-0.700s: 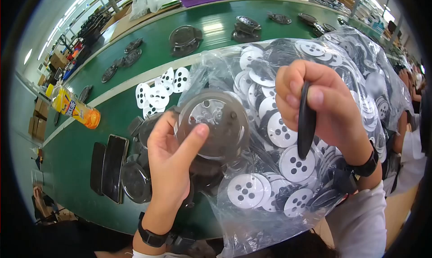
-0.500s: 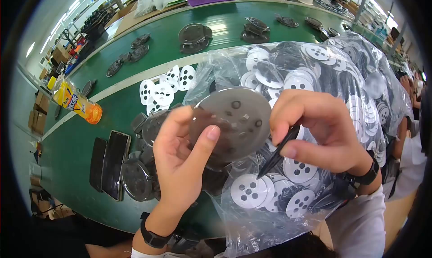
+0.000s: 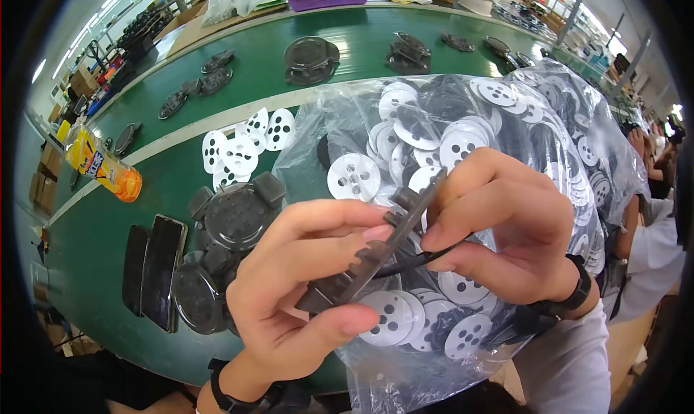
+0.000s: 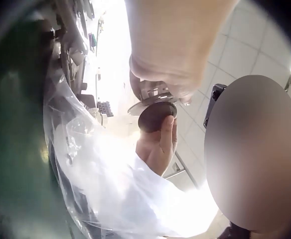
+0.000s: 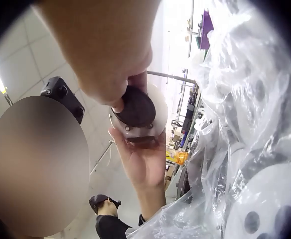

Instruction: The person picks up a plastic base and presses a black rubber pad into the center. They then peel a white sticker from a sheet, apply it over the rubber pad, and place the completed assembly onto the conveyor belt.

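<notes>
My left hand (image 3: 289,287) grips a translucent dark grey round plastic part (image 3: 383,255), turned nearly edge-on in the head view, with its clips and blocks facing that hand. My right hand (image 3: 499,226) pinches a thin black disc (image 5: 137,107) between thumb and fingers. The disc is tilted against the smooth face of the round part, overlapping it in the right wrist view. Below both hands, white discs with several holes (image 3: 353,177) lie in a clear plastic bag (image 3: 405,381).
Similar grey round parts (image 3: 235,215) are piled left of my left hand, near two dark phone-like slabs (image 3: 163,269). Loose white discs (image 3: 238,156) lie behind them, and an orange drink bottle (image 3: 108,165) stands at left. More grey parts (image 3: 311,56) sit on the green belt beyond.
My left hand has turned the round part from face-up to edge-on. My right hand has come down and left, bringing the black disc to the part's smooth face.
</notes>
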The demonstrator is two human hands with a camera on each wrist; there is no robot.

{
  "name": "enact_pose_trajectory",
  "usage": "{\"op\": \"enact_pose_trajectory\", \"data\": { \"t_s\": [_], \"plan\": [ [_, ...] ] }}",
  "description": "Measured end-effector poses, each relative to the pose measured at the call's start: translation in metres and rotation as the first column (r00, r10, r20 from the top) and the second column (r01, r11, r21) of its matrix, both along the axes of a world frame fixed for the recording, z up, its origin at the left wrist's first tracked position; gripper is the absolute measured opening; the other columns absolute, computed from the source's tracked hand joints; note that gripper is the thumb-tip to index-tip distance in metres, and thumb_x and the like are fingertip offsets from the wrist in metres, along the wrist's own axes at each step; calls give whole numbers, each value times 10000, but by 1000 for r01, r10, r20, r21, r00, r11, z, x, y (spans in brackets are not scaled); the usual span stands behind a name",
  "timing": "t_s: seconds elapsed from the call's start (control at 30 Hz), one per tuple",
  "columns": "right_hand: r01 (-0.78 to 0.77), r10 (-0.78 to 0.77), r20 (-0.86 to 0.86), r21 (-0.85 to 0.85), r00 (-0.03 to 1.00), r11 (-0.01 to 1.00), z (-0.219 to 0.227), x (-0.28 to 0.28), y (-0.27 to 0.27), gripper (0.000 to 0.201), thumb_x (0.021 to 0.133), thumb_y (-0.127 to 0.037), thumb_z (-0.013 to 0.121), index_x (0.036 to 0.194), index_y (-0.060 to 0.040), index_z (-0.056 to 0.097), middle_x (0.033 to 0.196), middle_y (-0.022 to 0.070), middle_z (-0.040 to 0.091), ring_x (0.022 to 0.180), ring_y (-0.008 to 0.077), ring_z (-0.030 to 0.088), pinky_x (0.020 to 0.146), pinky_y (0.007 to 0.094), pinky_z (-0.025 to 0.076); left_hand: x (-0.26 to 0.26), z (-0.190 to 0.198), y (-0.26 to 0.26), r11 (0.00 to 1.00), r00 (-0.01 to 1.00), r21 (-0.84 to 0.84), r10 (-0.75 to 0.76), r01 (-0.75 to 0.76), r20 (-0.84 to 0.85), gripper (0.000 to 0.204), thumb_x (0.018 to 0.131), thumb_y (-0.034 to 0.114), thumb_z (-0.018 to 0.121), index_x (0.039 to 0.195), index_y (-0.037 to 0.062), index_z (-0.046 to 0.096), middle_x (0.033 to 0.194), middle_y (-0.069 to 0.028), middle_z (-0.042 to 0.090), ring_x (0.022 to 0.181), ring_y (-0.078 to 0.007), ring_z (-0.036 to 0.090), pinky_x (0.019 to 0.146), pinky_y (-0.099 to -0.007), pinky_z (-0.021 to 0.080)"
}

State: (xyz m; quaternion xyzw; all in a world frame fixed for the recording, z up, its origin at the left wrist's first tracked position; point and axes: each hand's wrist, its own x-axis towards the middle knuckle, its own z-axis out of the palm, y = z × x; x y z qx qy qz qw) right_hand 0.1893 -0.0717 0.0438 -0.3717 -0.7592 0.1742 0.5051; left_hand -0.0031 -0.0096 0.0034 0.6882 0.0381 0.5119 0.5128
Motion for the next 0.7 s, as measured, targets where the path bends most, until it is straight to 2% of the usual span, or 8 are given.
{"op": "enact_pose_trajectory", "data": {
  "t_s": [0.1, 0.2, 0.3, 0.4, 0.5, 0.53, 0.6, 0.7],
  "plan": [
    [-9, 8, -67, -22, 998, 1000, 2, -2, -3, 138, 674, -21, 712, 777, 7, 624, 758, 113, 585, 664, 182, 575, 588, 256, 446, 0, -2, -3, 998, 1000, -49, 26, -26, 14, 359, 773, 188, 665, 1018, -62, 584, 1033, -227, 560, 873, -224, 573, 721, -275, 462],
    [-47, 47, -108, 2, 993, 999, 1, -4, -3, 127, 677, -14, 702, 766, 14, 616, 736, 126, 597, 650, 201, 590, 584, 267, 458, -4, 0, -1, 998, 998, -12, 55, -55, -30, 303, 801, 158, 627, 1005, -62, 582, 1013, -222, 572, 847, -207, 573, 685, -258, 459],
    [-58, 59, -49, 20, 997, 998, 3, -5, -3, 94, 692, -6, 674, 770, -2, 621, 774, 123, 581, 692, 203, 585, 625, 274, 463, -3, -4, -4, 992, 994, -73, 101, -99, 33, 249, 815, 117, 594, 988, -63, 578, 1015, -222, 571, 828, -196, 570, 677, -247, 453],
    [-139, 117, -135, -170, 984, 976, 3, -5, -7, 59, 720, -3, 637, 772, -30, 630, 811, 117, 549, 750, 222, 577, 679, 307, 466, -6, -5, -2, 987, 988, -27, 156, -155, 19, 210, 820, 81, 568, 969, -66, 572, 1004, -220, 574, 820, -198, 570, 680, -248, 451],
    [-204, 180, -180, -126, 967, 971, -4, -8, -2, 36, 750, -19, 617, 763, -51, 630, 840, 109, 512, 793, 240, 566, 711, 339, 459, -9, -3, -2, 982, 982, 33, 189, -188, -27, 203, 821, 75, 564, 963, -70, 570, 985, -226, 575, 819, -213, 571, 694, -262, 454],
    [-212, 202, -235, -17, 951, 977, -6, -14, 1, 21, 758, -33, 620, 756, -54, 625, 844, 107, 510, 787, 245, 568, 707, 349, 461, -8, -2, -2, 981, 981, 33, 191, -190, -21, 203, 821, 75, 564, 963, -70, 570, 985, -226, 575, 819, -213, 571, 694, -262, 454],
    [-216, 233, -284, 92, 930, 972, -6, -19, -1, 20, 765, -46, 623, 749, -57, 620, 847, 106, 509, 781, 249, 569, 702, 359, 462, -6, -2, -2, 972, 975, 77, 221, -222, 18, 203, 821, 69, 560, 967, -71, 567, 972, -232, 574, 809, -223, 571, 690, -271, 455],
    [-164, 141, -281, -60, 949, 985, -2, -20, -9, 67, 764, -65, 653, 738, -62, 592, 865, 112, 515, 757, 268, 578, 693, 370, 475, -6, -4, -2, 970, 971, 63, 230, -234, 61, 211, 822, 68, 559, 982, -69, 564, 962, -231, 574, 801, -226, 570, 680, -274, 456]
  ]
}}
